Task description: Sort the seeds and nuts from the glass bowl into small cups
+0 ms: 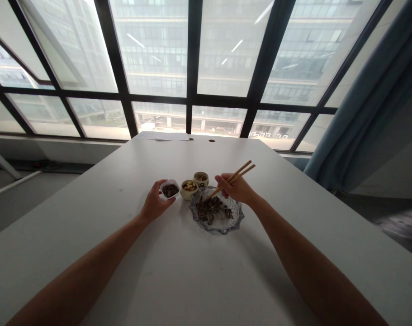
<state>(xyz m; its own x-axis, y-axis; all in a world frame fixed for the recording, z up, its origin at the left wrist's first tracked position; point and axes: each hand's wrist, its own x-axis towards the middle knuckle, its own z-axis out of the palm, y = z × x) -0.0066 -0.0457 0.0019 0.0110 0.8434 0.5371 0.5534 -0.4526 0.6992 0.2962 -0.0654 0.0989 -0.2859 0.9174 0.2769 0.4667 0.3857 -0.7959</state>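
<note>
My left hand (pixel 158 200) is wrapped round a small white container (pixel 163 196) with dark brown pieces in it. In my right hand (pixel 235 186) is a pair of wooden chopsticks (pixel 241 170), their tips down at the dark pieces (pixel 210 208) in a scalloped glass bowl (pixel 238 224). Between the white container and the glass bowl stands a small cream cup (pixel 186 195) of pale nuts. A second cream cup (pixel 202 184) with dark marks on its side stands just behind, also holding small pieces.
The white table (pixel 158 271) reaches forward to large windows. Papers (pixel 163 136) lie at its far edge, near two round holes in the top. A blue curtain (pixel 358 99) hangs at the right.
</note>
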